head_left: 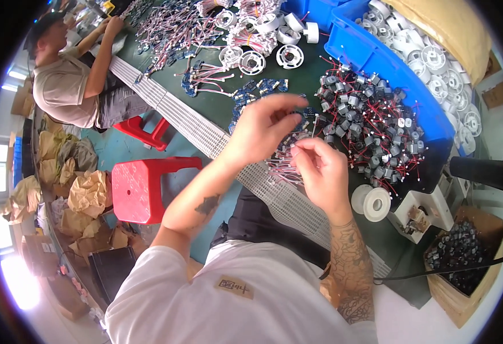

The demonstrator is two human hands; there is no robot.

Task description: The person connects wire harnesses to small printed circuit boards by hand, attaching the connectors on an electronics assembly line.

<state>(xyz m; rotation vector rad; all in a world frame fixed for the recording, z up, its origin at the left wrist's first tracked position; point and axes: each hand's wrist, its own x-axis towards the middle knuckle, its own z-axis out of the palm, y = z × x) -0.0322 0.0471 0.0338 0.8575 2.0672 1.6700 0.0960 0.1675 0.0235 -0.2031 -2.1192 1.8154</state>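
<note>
My left hand (266,127) hovers over the table with its fingers curled in; whatever it may hold is hidden. Just right of it, my right hand (325,172) pinches a tiny piece between thumb and forefinger, too small to name. Under and beside both hands lie small blue circuit boards (255,90) and a bunch of pink and white wires with connectors (283,163). To the right of my hands spreads a heap of small grey motor-like parts (372,123) with red wires.
A perforated white strip (197,126) runs along the table's near edge. At right are a blue bin (372,51) of white round parts, a white spool (376,204) and a cardboard box (455,298). A red stool (131,192) and a seated person (62,89) are at left.
</note>
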